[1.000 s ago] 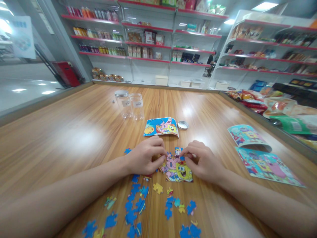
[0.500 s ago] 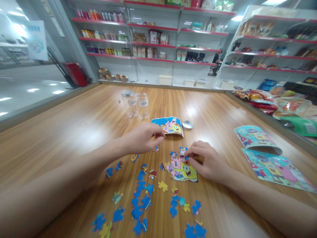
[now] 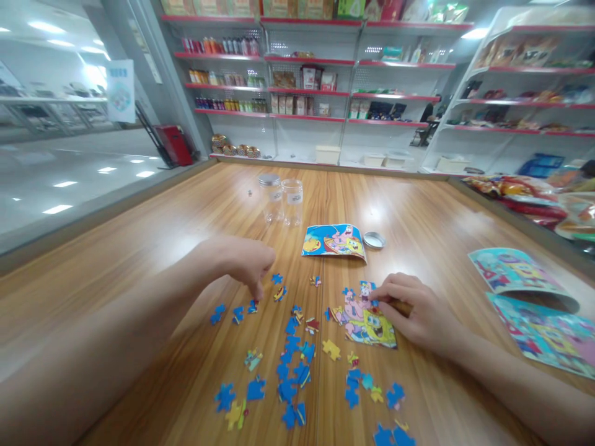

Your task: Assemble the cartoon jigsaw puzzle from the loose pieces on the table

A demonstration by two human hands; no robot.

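My left hand (image 3: 251, 263) reaches down left of centre, fingers bent together and tips on a small blue puzzle piece (image 3: 253, 306). Its thumb is mostly hidden. My right hand (image 3: 416, 310) rests on the table, thumb and forefinger closed at the upper right edge of the partly joined jigsaw puzzle (image 3: 369, 322), which shows a yellow and a pink cartoon figure. Loose blue puzzle pieces (image 3: 288, 371) lie in a column left of the puzzle. A yellow puzzle piece (image 3: 331, 350) is nearer it. Behind them sits a curled picture sheet (image 3: 334, 241).
Two clear plastic jars (image 3: 274, 201) stand farther back, one lidded. A silver lid (image 3: 374, 240) lies beside the picture sheet. Two more picture sheets (image 3: 543, 331) are at right. Bagged goods (image 3: 525, 198) sit past the table's right edge, stocked shelves (image 3: 307, 60) behind.
My left hand has moved left and down from near the picture sheet to the small blue piece. My right hand stays at the puzzle. The camera view has turned slightly left.
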